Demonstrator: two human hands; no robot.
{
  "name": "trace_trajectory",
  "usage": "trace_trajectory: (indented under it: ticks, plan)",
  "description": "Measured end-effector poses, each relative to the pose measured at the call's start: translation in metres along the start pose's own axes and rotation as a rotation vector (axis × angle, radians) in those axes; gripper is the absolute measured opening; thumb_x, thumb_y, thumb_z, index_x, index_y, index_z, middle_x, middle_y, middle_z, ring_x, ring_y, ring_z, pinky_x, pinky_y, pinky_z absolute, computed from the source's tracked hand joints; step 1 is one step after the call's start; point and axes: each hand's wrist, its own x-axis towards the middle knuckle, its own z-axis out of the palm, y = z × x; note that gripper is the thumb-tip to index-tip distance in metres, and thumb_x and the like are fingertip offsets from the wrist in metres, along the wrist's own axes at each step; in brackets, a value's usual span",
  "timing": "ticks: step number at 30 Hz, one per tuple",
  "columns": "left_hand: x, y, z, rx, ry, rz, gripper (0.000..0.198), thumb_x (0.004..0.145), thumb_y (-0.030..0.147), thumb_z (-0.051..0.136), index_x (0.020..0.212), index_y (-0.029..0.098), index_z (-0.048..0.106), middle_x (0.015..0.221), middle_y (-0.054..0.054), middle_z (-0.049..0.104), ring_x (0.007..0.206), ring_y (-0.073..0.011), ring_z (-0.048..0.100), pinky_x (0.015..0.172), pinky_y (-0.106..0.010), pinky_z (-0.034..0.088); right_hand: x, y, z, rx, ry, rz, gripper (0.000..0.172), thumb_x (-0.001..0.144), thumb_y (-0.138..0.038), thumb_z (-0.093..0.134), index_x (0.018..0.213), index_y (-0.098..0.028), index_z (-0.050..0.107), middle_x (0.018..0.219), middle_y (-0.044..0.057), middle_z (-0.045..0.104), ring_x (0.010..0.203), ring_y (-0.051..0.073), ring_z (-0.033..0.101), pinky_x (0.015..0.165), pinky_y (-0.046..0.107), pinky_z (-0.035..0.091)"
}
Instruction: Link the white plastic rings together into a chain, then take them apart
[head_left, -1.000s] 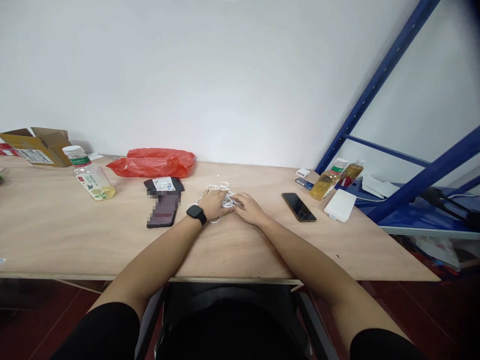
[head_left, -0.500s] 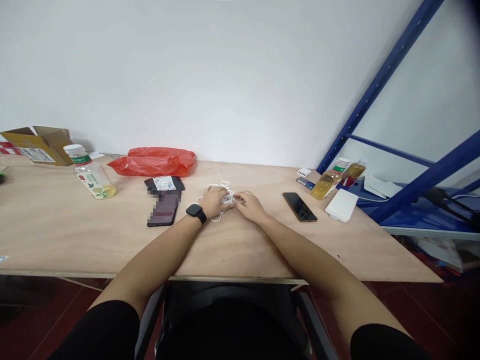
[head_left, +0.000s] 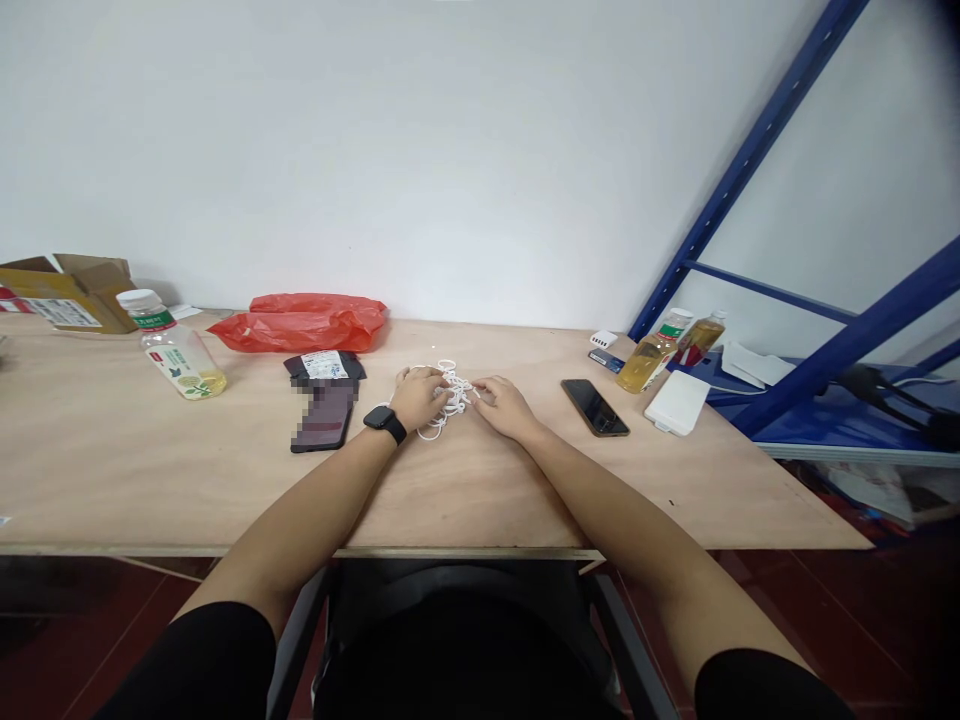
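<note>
A tangled white cord [head_left: 455,399] lies on the wooden table, looped between my two hands. My left hand [head_left: 420,398], with a black watch on its wrist, bends over the left part of the tangle, its fingers closed on some of the strands. Part of the cord is hidden under that palm. At the right edge of the tangle, my right hand [head_left: 505,406] pinches a strand between thumb and fingers. Several loops stick out behind and in front of my left hand.
Left of my hands lie a dark phone [head_left: 325,420], a black packet [head_left: 327,366] and a red plastic bag [head_left: 300,322]. A bottle [head_left: 180,355] and a cardboard box [head_left: 82,295] stand farther left. On the right are another phone [head_left: 595,407], a white case [head_left: 677,403] and a bottle [head_left: 655,352].
My hands have moved slightly apart, and more of the white cord shows between them. The whole view has shifted a little.
</note>
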Motion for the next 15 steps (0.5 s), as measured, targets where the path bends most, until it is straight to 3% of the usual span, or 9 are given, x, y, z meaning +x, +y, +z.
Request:
trace_trajectory:
  ticks: [4, 9, 12, 15]
  plan:
    - [0.0, 0.005, 0.0, -0.089, 0.087, 0.01, 0.02, 0.089, 0.038, 0.058, 0.093, 0.025, 0.073, 0.123, -0.005, 0.066, 0.119, -0.0261, 0.055, 0.11, -0.049, 0.03, -0.001, -0.004, 0.0, 0.158, 0.043, 0.077, 0.035, 0.088, -0.039, 0.062, 0.118, -0.021, 0.067, 0.12, 0.011, 0.068, 0.116, 0.025, 0.059, 0.105, 0.043, 0.042]
    - [0.005, 0.01, 0.003, -0.415, 0.258, -0.102, 0.043, 0.098, 0.047, 0.041, 0.124, 0.021, 0.063, 0.135, -0.009, 0.06, 0.125, -0.0238, 0.054, 0.108, -0.041, 0.039, 0.002, -0.006, 0.009, 0.664, 0.089, 0.272, 0.066, 0.091, -0.066, 0.043, 0.146, -0.029, 0.043, 0.154, 0.007, 0.042, 0.142, 0.022, 0.039, 0.115, 0.041, 0.034]
    - [0.006, 0.004, 0.007, -0.513, 0.182, -0.167, 0.045, 0.098, 0.047, 0.037, 0.116, 0.018, 0.067, 0.117, -0.009, 0.069, 0.111, -0.0238, 0.062, 0.098, -0.039, 0.046, 0.004, -0.002, 0.014, 0.758, 0.046, 0.44, 0.073, 0.089, -0.072, 0.038, 0.148, -0.029, 0.039, 0.155, 0.008, 0.039, 0.143, 0.023, 0.037, 0.115, 0.044, 0.036]
    - [0.004, -0.001, 0.01, -0.28, 0.064, -0.109, 0.028, 0.087, 0.044, 0.058, 0.094, 0.022, 0.075, 0.113, -0.007, 0.071, 0.113, -0.0286, 0.059, 0.102, -0.046, 0.041, 0.006, 0.005, 0.017, 0.737, 0.044, 0.508, 0.069, 0.089, -0.07, 0.042, 0.143, -0.027, 0.046, 0.152, 0.01, 0.044, 0.141, 0.025, 0.041, 0.112, 0.045, 0.04]
